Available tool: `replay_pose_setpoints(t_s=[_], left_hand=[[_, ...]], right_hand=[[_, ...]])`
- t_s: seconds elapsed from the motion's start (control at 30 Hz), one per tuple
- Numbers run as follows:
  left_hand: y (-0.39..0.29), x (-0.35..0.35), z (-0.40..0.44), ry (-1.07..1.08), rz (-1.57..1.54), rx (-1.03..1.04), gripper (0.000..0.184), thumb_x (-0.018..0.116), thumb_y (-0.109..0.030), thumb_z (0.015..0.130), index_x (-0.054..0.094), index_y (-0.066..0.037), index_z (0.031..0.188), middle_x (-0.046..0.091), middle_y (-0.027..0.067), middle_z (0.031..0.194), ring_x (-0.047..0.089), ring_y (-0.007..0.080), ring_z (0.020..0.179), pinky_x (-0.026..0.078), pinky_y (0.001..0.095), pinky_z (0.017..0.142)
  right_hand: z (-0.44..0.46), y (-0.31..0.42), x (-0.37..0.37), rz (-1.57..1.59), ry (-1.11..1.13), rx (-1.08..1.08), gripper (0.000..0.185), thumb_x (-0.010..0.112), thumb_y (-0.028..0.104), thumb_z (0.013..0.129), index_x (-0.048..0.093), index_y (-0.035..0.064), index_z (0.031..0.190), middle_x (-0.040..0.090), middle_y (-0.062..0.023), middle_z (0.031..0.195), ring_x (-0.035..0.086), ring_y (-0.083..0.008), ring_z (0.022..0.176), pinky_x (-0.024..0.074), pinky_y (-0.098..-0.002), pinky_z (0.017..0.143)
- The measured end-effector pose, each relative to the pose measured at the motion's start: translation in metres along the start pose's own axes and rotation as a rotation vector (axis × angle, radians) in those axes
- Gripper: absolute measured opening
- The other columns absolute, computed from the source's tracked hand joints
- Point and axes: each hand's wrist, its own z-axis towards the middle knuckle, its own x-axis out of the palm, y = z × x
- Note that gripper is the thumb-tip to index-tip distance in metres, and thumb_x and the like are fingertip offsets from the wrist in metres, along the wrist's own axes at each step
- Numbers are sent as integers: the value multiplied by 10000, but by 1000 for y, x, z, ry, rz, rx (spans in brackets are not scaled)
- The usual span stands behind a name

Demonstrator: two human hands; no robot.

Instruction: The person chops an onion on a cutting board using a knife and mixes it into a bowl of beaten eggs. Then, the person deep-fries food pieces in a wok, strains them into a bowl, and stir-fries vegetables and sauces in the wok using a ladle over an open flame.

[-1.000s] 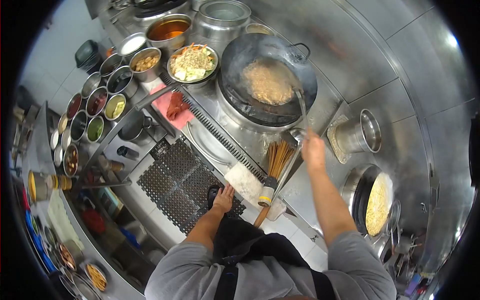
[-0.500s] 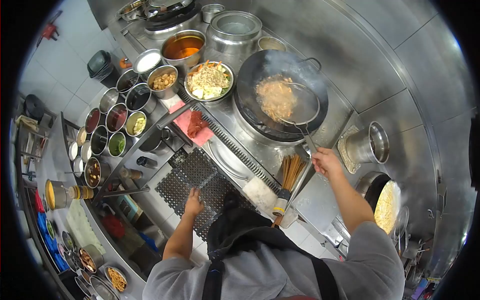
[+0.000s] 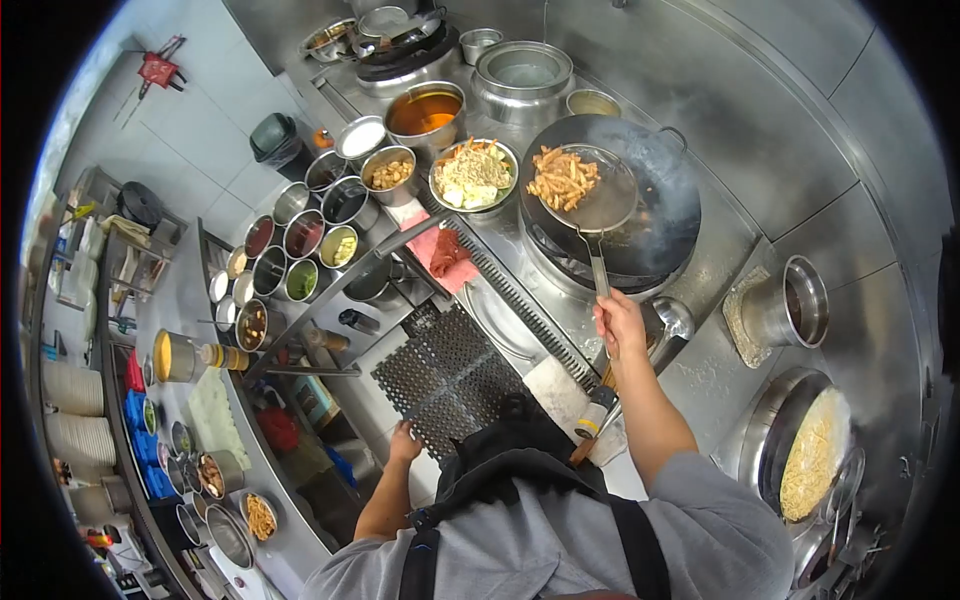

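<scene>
My right hand [image 3: 620, 325] is closed round the handle of a wire strainer [image 3: 607, 203]. Browned food pieces [image 3: 562, 178] lie on the strainer's left part, over the steaming black wok [image 3: 665, 225]. A few dark bits show in the wok below. Just left of the wok stands a metal bowl [image 3: 513, 200] of chopped vegetables with a pale topping. My left hand [image 3: 404, 441] hangs low over the floor beside the black mat [image 3: 445, 375]; its fingers are small and partly curled, and no object shows in it.
Steel pots of sauces and ingredients [image 3: 303, 233] crowd the left side. A pot of orange liquid [image 3: 426, 113] stands behind them. Noodles fill a second wok [image 3: 815, 455] at the right, near a tilted steel pot [image 3: 790, 303]. A ladle [image 3: 673, 318] lies by my right hand.
The strainer has lifted the food out of the wok and shifted toward its left side. My left hand has moved lower, and the view has turned so that more of the left side shows.
</scene>
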Motion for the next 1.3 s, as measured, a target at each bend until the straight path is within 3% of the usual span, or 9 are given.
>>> replay_pose_setpoints(t_s=[0.03, 0.33, 0.8, 0.9, 0.97, 1.03, 1.07, 1.2, 1.3], left_hand=[[-7, 2, -11, -50, -1, -20, 475, 684, -148, 717, 599, -62, 1177, 571, 152, 1207, 565, 369, 1105, 468, 420, 963], [2, -22, -34, 126, 91, -231, 519, 717, -239, 743, 607, -103, 1232, 678, 195, 1065, 637, 339, 1042, 485, 385, 943], [22, 5, -70, 113, -68, -279, 565, 725, -264, 712, 608, -79, 1233, 644, 184, 1169, 601, 329, 1119, 460, 382, 986], [44, 27, -90, 61, -34, -259, 514, 657, -268, 704, 628, -28, 1157, 650, 213, 1112, 613, 354, 1067, 484, 425, 933], [13, 0, -109, -102, -147, -323, 433, 612, -256, 691, 659, 0, 1037, 651, 255, 1026, 622, 389, 1006, 483, 463, 900], [15, -17, -121, -276, -250, -350, 376, 565, -170, 707, 661, -4, 1030, 656, 271, 943, 639, 405, 930, 503, 461, 859], [8, -40, -130, -304, -292, -391, 332, 548, -141, 725, 670, -14, 1006, 667, 253, 909, 648, 396, 898, 516, 451, 829], [50, -77, -164, -1021, -321, -432, 240, 570, -193, 792, 681, -23, 920, 688, 212, 882, 687, 306, 825, 543, 415, 746], [121, -139, -205, -1103, -1247, -777, 330, 542, -306, 895, 617, -4, 1005, 675, 163, 858, 684, 234, 761, 541, 353, 601]], right_hand=[[2, -3, 1, -2, -2, -18, 81, 541, 78, 890, 580, 23, 935, 552, -30, 616, 454, -106, 365, 252, -224, 294], [-20, -2, -28, 206, -4, -61, 198, 562, 61, 885, 571, -32, 1060, 550, -35, 625, 432, -90, 356, 250, -210, 287], [-13, 23, -100, -86, -125, -179, 168, 630, 118, 861, 590, 23, 993, 530, -2, 587, 430, -94, 365, 271, -221, 315], [-41, 33, -98, -127, -312, -149, 599, 665, 129, 840, 441, 24, 1385, 661, -87, 919, 605, -134, 740, 464, -251, 591], [-24, 29, -126, -211, -289, -134, 548, 661, 143, 846, 480, 23, 1349, 650, -61, 848, 544, -81, 612, 397, -209, 466], [-20, 33, -119, -342, -260, -85, 113, 593, 187, 900, 573, 96, 965, 517, 20, 652, 421, -55, 452, 299, -225, 344], [16, 28, -156, -386, -150, -141, 176, 592, 260, 906, 518, 131, 812, 469, 23, 567, 349, -71, 360, 256, -233, 294], [-23, 49, -107, -337, -117, -72, 257, 575, 310, 915, 510, 143, 731, 413, 17, 484, 298, -97, 292, 227, -250, 265], [-24, 38, -69, -252, -116, -64, 283, 565, 325, 921, 506, 148, 707, 412, 19, 468, 283, -102, 274, 211, -263, 258]])
